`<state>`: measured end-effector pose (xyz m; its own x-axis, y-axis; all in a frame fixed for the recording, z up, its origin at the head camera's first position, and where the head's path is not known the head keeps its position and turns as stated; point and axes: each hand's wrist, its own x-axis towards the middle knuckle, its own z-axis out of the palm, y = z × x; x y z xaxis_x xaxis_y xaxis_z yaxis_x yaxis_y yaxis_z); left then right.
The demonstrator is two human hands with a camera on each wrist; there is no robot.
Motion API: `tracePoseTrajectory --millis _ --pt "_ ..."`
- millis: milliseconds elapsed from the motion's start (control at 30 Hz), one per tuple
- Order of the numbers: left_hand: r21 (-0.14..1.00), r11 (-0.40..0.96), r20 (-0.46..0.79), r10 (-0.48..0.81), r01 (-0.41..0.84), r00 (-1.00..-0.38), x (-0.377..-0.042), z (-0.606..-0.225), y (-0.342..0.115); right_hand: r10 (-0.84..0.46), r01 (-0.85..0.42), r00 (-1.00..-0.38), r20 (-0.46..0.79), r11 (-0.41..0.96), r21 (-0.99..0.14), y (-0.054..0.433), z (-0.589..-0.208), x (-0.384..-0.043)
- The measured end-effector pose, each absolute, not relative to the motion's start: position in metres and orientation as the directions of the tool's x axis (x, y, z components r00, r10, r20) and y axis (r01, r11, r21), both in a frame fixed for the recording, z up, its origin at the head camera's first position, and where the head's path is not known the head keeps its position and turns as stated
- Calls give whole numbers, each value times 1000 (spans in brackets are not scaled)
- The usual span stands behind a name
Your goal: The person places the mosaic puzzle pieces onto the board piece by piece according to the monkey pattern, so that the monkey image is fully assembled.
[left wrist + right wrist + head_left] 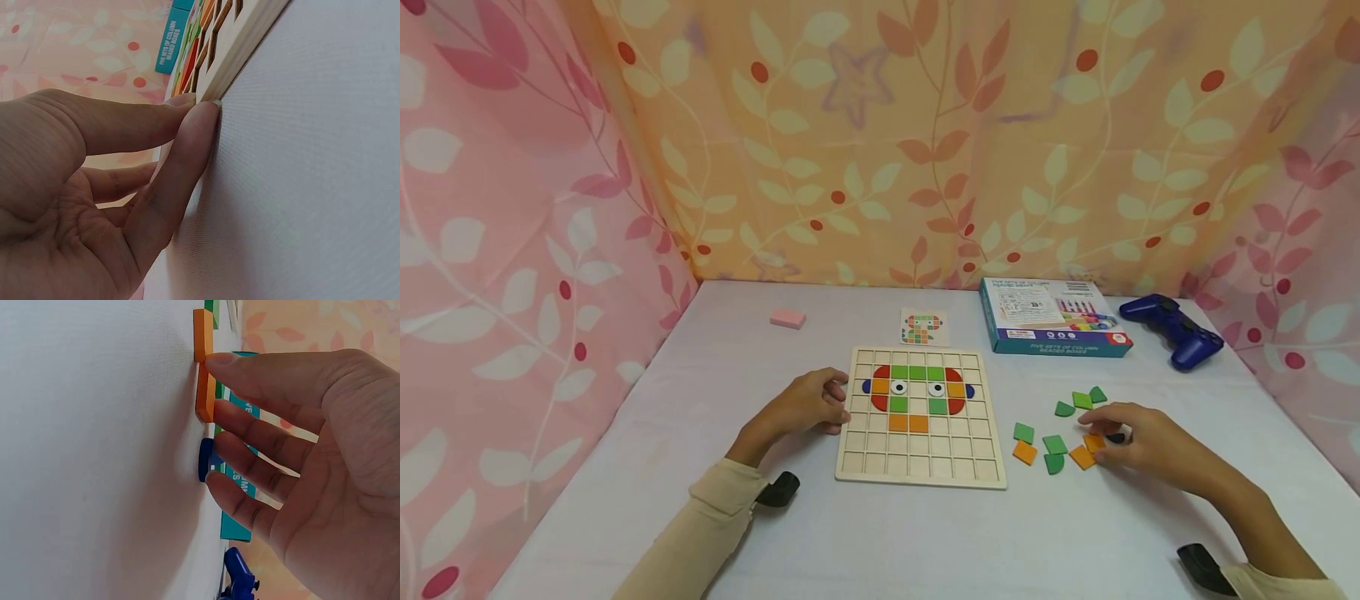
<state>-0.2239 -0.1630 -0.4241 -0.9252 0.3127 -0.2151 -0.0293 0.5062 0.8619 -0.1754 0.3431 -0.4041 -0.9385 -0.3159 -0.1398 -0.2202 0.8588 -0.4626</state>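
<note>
A wooden grid board (955, 467) lies flat, with red, orange, green, blue and eye-patterned tiles forming a face across its upper rows. My left hand (805, 402) pinches the board's left edge between thumb and finger, as the left wrist view shows. My right hand (1150, 446) is over loose tiles right of the board, its fingers loosely bent. Its thumb touches or nearly touches an orange tile (205, 394), which lies against another orange tile (201, 334). A dark blue piece (205, 459) sits by the other fingertips. Whether those fingers touch it, I cannot tell.
Several green pieces (1054, 444) and an orange tile (1025, 452) lie between board and right hand. Behind the board are a pattern card (923, 327), a pink block (787, 319), a boxed set (1052, 312) and a blue game controller (1176, 333). Patterned curtains (880, 167) surround the table.
</note>
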Motion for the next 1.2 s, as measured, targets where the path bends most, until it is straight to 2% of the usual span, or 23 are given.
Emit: tracePoseTrajectory --millis 733,1200 --pt "844 537 -209 301 -16 -930 -225 -424 -163 -306 -218 -941 -147 877 -428 350 -403 -178" --pt "849 526 -229 289 -46 -930 -222 -422 -161 -355 -266 -930 -90 823 -502 307 -404 -184"
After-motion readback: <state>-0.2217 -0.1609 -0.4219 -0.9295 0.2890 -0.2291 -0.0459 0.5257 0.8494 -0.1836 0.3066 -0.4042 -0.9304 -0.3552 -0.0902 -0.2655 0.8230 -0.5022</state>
